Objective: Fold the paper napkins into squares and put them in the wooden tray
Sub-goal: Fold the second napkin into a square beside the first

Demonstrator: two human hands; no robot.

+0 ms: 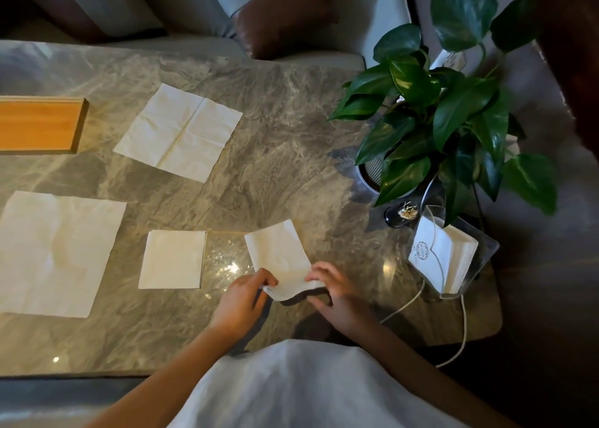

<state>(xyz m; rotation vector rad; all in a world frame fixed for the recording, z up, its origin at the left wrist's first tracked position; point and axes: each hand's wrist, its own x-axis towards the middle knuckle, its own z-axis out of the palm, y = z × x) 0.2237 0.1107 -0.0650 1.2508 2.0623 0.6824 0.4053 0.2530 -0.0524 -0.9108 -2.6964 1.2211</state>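
A half-folded white napkin lies near the table's front edge, its near end lifted off the marble. My left hand pinches its near left corner and my right hand pinches its near right corner. To the left rests a napkin folded into a square. Two unfolded napkins lie flat: a large one at the far left and one further back. The wooden tray sits at the left edge, partly cut off, with nothing visible inside.
A leafy potted plant stands at the right end of the marble table. Beside it are a clear holder with stacked napkins, a small toothpick jar and a white cable. Chairs with a brown cushion stand behind.
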